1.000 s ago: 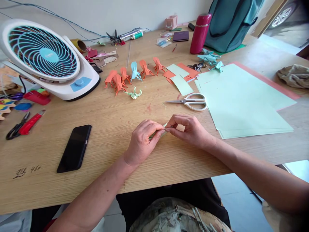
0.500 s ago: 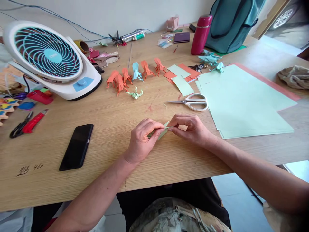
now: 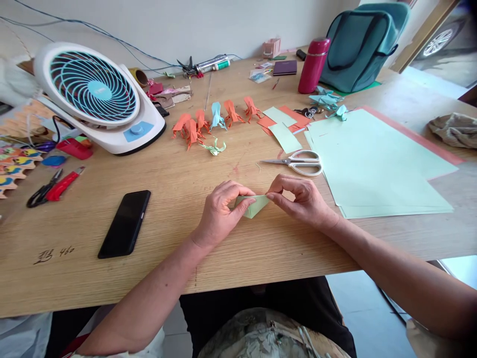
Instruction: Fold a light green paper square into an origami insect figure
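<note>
Just nearer than the white-handled metal scissors (image 3: 303, 163), the left hand (image 3: 222, 209) and right hand (image 3: 301, 200) pinch a folded pale-green paper piece (image 3: 254, 208) between their fingers (image 3: 240, 190); one corner points toward the wood-grain surface's (image 3: 242, 268) near edge, its long axis seemingly crosswise, though partly hidden. Beyond the scissors rises a pale wall (image 3: 238, 25); far left of them, black handwriting (image 3: 67, 251) ends "460".

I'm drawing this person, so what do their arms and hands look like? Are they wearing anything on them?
The left hand and right hand are bare: no gloves, and no rings that I can see. The left forearm and right forearm are uncovered too, with no watch or bracelet showing. There's a small spot on the left forearm.
</note>
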Tool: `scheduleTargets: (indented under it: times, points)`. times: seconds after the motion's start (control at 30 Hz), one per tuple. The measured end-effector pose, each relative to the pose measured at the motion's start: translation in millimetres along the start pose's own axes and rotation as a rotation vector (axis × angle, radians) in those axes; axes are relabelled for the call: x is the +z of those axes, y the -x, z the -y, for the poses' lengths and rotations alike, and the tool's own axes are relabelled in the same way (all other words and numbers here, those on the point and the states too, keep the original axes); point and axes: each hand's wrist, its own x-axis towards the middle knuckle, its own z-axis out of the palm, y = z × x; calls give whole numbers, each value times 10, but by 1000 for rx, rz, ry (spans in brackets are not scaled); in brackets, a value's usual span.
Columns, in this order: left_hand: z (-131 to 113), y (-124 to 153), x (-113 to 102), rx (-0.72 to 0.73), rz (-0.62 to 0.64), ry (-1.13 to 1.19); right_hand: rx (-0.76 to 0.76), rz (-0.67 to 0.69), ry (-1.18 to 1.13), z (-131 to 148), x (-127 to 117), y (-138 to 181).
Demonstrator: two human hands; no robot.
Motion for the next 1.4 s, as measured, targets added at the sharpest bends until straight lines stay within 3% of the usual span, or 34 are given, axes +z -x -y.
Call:
scheduleTargets:
  times: [0.17, 0.33, 0.53, 0.77, 1.0, 1.23, 1.4]
  points:
    - [-1, -5, -9, -19, -31, 7, -59, 7, 1, -17, 21, -1]
    - [22, -16, -12, 155, -60, -115, -160, 5, 53, -32, 33, 9]
    - [53, -39, -50, 346, -28, -368, -379, -80, 335, -23, 30, 31]
    - [138, -41, -2, 549, -63, -524, -461, 61, 670, -60, 86, 126]
    - [142, -1, -6, 555, -49, -573, -543, 37, 674, 41, 77, 211]
    - [206, 8, 37, 521, -59, -457, -615, -56, 645, 76, 77, 159]
    - [237, 66, 34, 548, 57, -467, -599, 91, 700, 165, 14, 325]
